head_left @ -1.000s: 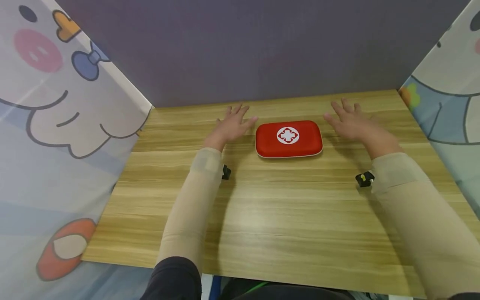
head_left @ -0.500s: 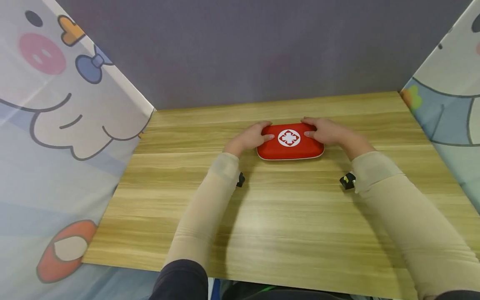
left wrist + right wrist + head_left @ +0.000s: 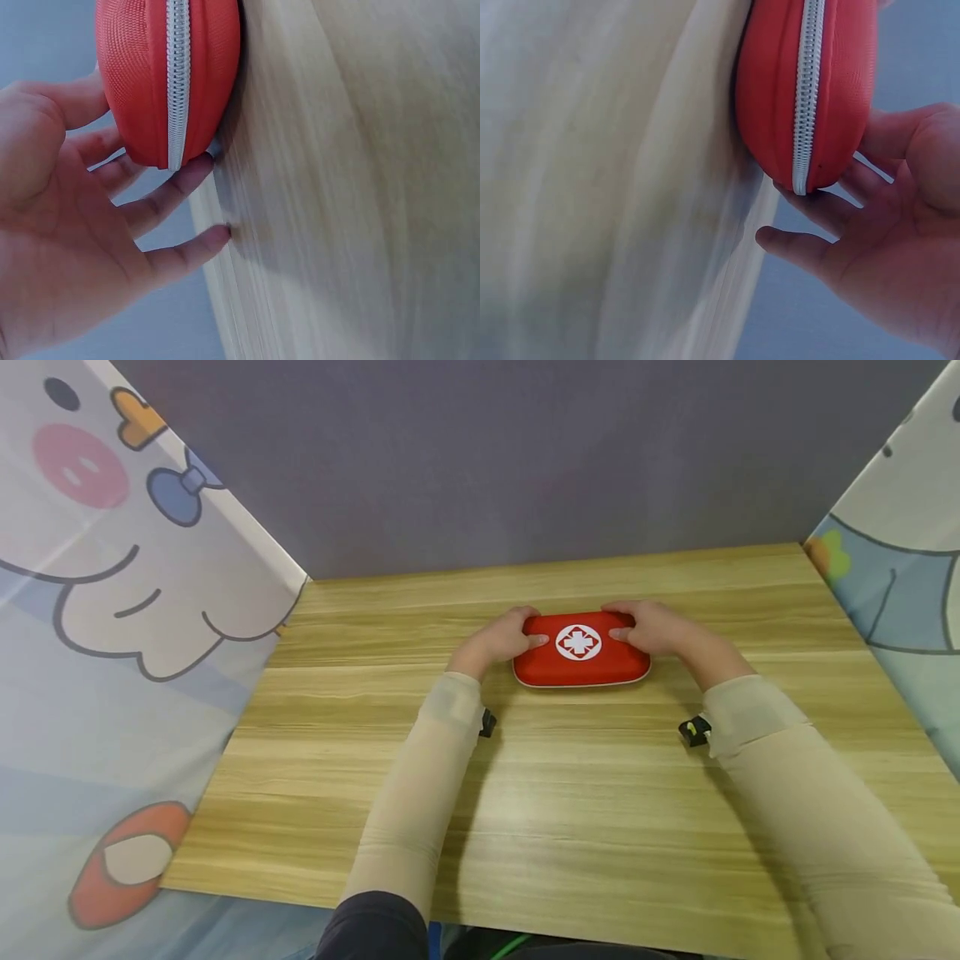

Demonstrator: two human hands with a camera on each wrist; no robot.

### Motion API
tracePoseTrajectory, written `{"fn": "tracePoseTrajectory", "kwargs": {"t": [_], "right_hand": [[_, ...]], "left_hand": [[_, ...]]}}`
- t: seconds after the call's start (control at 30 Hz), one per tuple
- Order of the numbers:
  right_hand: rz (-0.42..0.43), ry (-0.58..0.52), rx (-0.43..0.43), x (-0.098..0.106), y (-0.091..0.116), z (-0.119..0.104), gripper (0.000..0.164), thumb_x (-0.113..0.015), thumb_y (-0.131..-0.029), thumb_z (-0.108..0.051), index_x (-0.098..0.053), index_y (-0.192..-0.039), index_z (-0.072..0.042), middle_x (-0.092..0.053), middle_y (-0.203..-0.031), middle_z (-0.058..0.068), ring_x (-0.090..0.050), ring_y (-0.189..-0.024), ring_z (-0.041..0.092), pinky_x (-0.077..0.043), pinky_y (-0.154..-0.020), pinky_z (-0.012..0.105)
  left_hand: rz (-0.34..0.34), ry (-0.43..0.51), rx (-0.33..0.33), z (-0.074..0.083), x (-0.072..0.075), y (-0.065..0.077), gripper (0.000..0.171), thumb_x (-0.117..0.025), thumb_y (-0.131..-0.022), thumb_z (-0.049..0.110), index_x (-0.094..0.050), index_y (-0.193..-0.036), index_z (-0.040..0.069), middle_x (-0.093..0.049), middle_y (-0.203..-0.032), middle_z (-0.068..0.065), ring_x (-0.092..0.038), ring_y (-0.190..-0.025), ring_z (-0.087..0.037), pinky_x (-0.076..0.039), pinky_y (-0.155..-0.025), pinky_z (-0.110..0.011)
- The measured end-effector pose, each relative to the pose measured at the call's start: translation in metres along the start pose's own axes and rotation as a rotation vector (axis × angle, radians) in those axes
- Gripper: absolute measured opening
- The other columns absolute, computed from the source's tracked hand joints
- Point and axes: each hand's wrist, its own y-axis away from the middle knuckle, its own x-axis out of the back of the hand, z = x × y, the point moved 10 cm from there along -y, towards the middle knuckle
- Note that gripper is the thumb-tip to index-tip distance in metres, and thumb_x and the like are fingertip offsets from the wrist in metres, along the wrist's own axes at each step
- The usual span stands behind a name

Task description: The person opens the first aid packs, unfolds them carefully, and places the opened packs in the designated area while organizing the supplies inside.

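Observation:
A red zippered first-aid case [image 3: 577,672] with a white cross emblem lies flat on the wooden table. My left hand [image 3: 501,639] grips its left end, thumb on the lid and fingers around the far side. The right hand [image 3: 654,628] holds the opposite end in the same way. In the left wrist view, the silver zipper [image 3: 178,82] runs along the case's side, with some fingertips at its lower edge and the little finger apart from it. From the right wrist, the zipper [image 3: 808,97] looks closed too, and fingers reach behind the case.
The wooden table [image 3: 570,827] extends around the case on all sides. A grey panel [image 3: 480,468] rises at its back edge. Cartoon-printed cloths [image 3: 150,710] hang at the left and right. A small black device [image 3: 694,731] sits at the right wrist.
Both hands came in from beside the case and took hold of its two ends. Since half a second ago, the case has shifted slightly toward me.

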Motion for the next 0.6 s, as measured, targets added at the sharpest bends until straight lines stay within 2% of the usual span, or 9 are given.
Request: {"fn": "tracePoseTrajectory", "kwargs": {"t": [0.13,0.37,0.6], "right_hand": [[0.001,-0.005,-0.003,-0.002,0.004,-0.001,0.058,-0.054,-0.109,-0.017,-0.038,-0.163,0.0,-0.041,-0.161,0.037,-0.044,-0.141,0.048,-0.031,-0.126,0.065],[0.02,-0.027,0.033,-0.004,0.016,-0.006,0.057,-0.055,-0.109,-0.015,-0.04,-0.161,0.004,-0.039,-0.162,0.037,-0.037,-0.151,0.053,-0.027,-0.128,0.067],[0.01,-0.034,0.015,-0.014,0.024,-0.005,0.058,-0.055,-0.11,-0.018,-0.038,-0.163,0.0,-0.037,-0.165,0.035,-0.036,-0.151,0.051,-0.027,-0.128,0.067]], "left_hand": [[0.001,-0.019,0.005,0.001,-0.001,0.004,0.063,-0.062,-0.109,0.031,-0.04,-0.162,0.006,-0.048,-0.163,-0.012,-0.048,-0.145,-0.027,-0.035,-0.129,-0.04],[-0.003,-0.035,0.0,0.003,-0.005,0.012,0.062,-0.06,-0.109,0.032,-0.041,-0.162,0.007,-0.052,-0.159,-0.013,-0.051,-0.141,-0.028,-0.037,-0.128,-0.042],[-0.023,-0.021,0.013,0.001,-0.012,0.021,0.059,-0.06,-0.11,0.031,-0.042,-0.161,0.008,-0.054,-0.155,-0.012,-0.052,-0.139,-0.027,-0.038,-0.126,-0.042]]}}
